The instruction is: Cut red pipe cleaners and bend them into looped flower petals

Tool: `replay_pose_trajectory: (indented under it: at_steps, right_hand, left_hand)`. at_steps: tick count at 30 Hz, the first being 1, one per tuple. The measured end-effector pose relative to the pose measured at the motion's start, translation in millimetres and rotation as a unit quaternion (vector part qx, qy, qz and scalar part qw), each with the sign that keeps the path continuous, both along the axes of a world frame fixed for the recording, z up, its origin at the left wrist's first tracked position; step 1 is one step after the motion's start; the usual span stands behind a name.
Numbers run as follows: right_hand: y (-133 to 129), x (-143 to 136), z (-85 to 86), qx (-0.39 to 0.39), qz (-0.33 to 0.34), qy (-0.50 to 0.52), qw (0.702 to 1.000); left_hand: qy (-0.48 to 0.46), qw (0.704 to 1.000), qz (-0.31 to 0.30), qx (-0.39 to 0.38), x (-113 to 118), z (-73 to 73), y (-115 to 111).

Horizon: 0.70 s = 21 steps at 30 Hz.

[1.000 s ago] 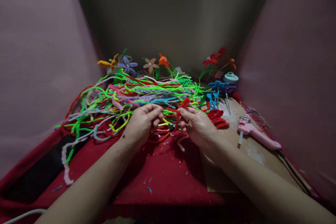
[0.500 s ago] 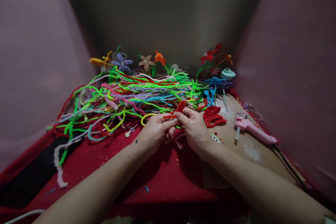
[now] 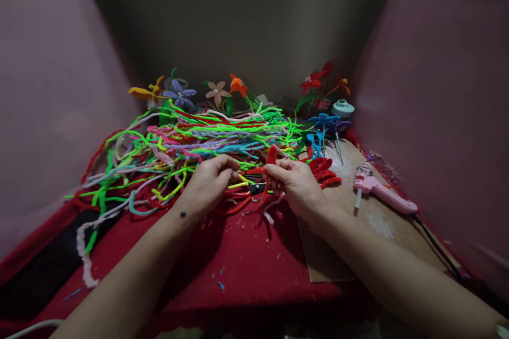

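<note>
My right hand [image 3: 296,183] pinches a red pipe cleaner [image 3: 272,154], bent into a narrow upright loop above the fingertips. A straight stretch of it runs left towards my left hand [image 3: 210,183], whose thumb and forefinger are closed at its end. Below and between the hands lies a pair of scissors [image 3: 257,187] with yellow and red handles, partly covered by the fingers. Just right of my right hand rests a bundle of folded red pipe cleaners [image 3: 326,174]. A big heap of pipe cleaners [image 3: 222,130] in many colours spreads behind both hands.
A pink glue gun [image 3: 384,193] lies on a brown board [image 3: 326,259] at right, its cord trailing forward. Pipe-cleaner flowers [image 3: 217,92] stand along the back, near a pale teal pot [image 3: 343,108]. Small scraps dot the red cloth [image 3: 238,275].
My left hand has moved left, away from my right hand, drawing out along the red pipe cleaner. More of the scissors now shows between the hands. The view has shifted slightly.
</note>
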State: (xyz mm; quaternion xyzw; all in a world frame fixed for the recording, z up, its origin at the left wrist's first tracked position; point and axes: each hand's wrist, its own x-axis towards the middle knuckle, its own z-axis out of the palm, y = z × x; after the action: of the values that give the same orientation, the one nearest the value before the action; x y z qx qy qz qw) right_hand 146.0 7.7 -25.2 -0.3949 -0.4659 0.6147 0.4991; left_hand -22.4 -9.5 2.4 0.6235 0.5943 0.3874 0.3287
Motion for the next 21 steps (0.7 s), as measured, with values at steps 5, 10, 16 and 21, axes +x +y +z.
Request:
replay_pose_trajectory:
  at_steps: [5, 10, 16, 21]
  right_hand:
    - [-11, -5, 1.6, -0.029, 0.045, 0.006, 0.999]
    - [-14, -7, -4.1, -0.035, 0.08, -0.002, 0.996]
    - [-12, -3, -11.5, -0.055, 0.153, 0.027, 0.986]
    - [-14, -3, -9.4, -0.027, 0.14, -0.008, 0.99]
  left_hand:
    - [-0.12, 0.991, -0.052, -0.037, 12, 7.9, -5]
    - [-0.105, 0.992, -0.058, -0.045, 17, 9.6, -9]
    - [-0.194, 0.975, -0.068, -0.084, 12, 3.3, -8]
    - [-0.23, 0.966, -0.09, -0.083, 13, 1.7, -8]
